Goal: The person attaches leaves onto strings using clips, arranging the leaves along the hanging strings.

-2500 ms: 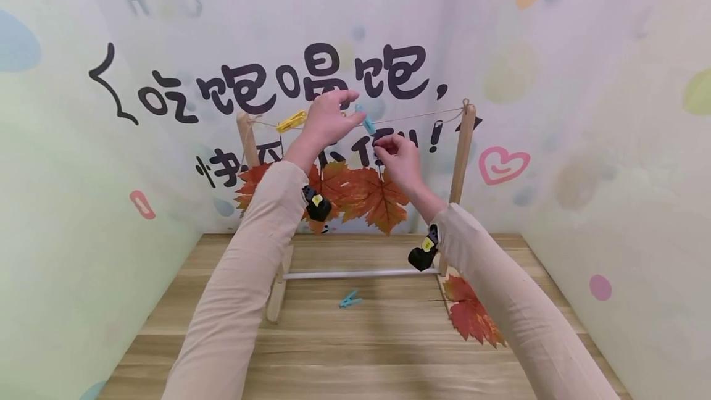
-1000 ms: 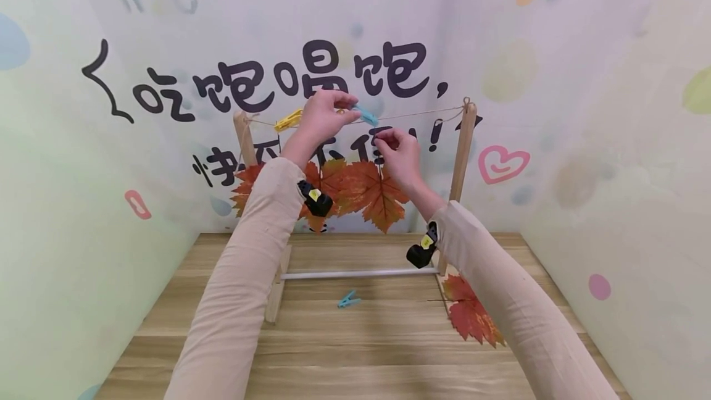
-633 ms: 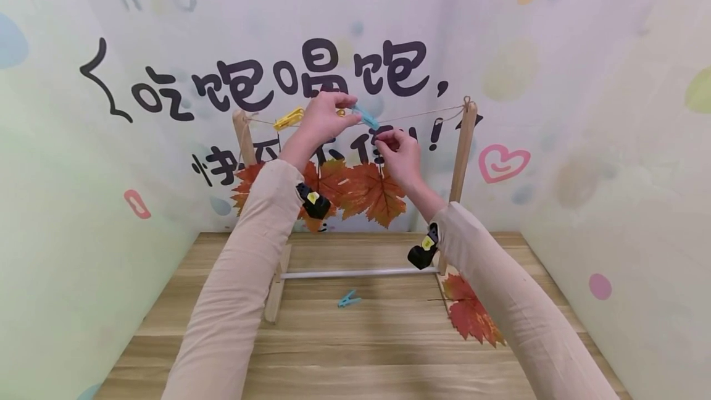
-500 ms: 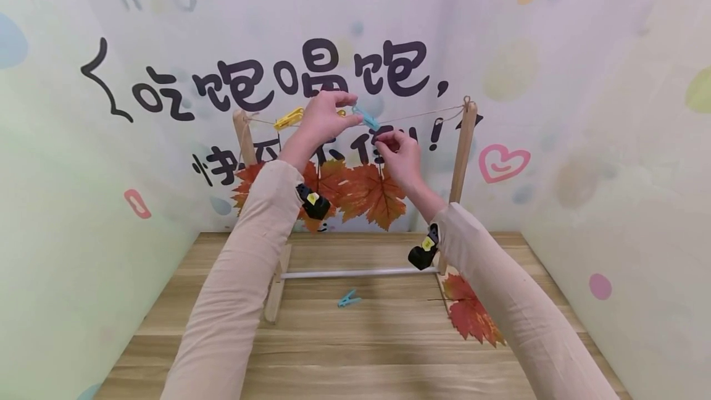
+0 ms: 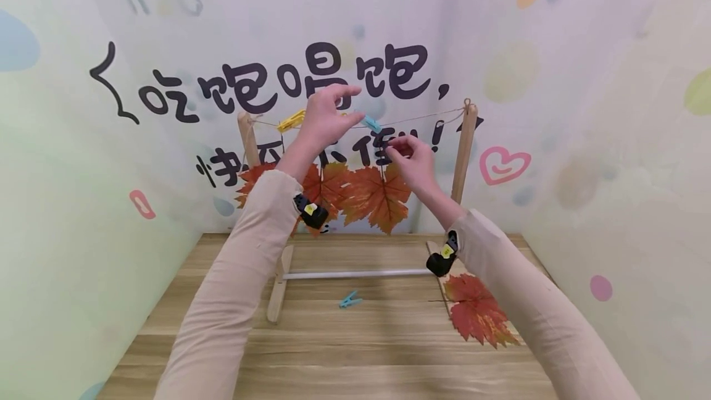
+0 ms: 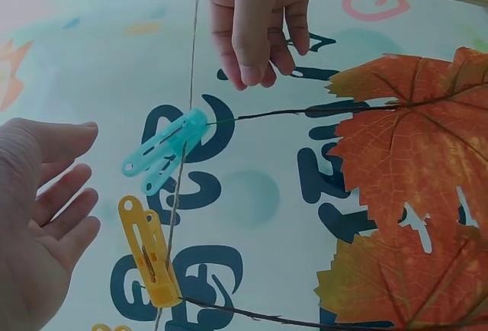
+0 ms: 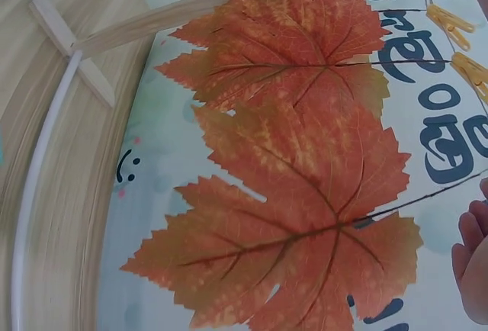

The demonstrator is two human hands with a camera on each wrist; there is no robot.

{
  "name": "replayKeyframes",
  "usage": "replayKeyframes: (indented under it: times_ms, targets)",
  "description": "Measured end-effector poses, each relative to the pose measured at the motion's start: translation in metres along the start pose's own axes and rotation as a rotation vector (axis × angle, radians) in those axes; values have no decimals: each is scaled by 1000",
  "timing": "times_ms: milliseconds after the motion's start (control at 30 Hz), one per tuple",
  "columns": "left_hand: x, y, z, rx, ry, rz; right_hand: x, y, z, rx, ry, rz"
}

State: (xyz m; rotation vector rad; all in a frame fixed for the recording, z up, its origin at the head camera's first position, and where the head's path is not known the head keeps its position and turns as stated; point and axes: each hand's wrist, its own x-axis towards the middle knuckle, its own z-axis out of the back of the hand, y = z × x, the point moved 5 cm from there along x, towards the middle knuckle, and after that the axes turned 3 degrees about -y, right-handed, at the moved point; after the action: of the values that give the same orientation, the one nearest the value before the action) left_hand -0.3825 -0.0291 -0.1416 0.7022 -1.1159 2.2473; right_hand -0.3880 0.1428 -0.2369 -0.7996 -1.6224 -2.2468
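A blue clothespin [image 6: 169, 150] clips a leaf's dark stem to the twine [image 6: 191, 56]. Its orange maple leaf [image 5: 379, 197] hangs below. My left hand [image 5: 326, 119] is beside the clothespin's handles, thumb and fingers spread; the left wrist view shows a gap between them. My right hand [image 5: 415, 162] hovers just right of the stem, fingers loosely bent and holding nothing. A yellow clothespin [image 6: 149, 255] holds a neighbouring leaf [image 6: 412, 277] on the same line. In the right wrist view, part of the right hand [image 7: 476, 258] shows at the edge, near the stem.
Wooden posts [image 5: 465, 153] carry the twine, joined low down by a white rod [image 5: 361, 274]. On the wooden table [image 5: 333, 363] lie a second blue clothespin [image 5: 350, 300] and a red maple leaf [image 5: 479, 312]. A printed curtain [image 5: 583, 91] stands behind.
The left hand's fingers have come off the blue clothespin, which stays on the twine with the stem. My right hand has let go of the stem and moved slightly right.
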Motion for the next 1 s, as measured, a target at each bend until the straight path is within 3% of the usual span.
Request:
replayKeyframes:
  times_ms: [100,200,467,700,800,1000]
  targets:
    - [-6,-1,1,-72,-11,-17,-5,-2,6,-41,24,19]
    - [-14,-3,-1,-148,15,-17,-12,-5,13,-90,53,48]
    - [-37,1,-12,-155,127,-52,-35,-26,29,-148,134,60]
    - [-64,19,-29,-61,198,-84,-63,-52,38,-218,238,1]
    - [-76,30,-37,-44,217,-68,-74,-65,44,-224,254,-1]
    - [-98,50,-54,-133,243,-7,-93,-90,56,-184,233,-40]
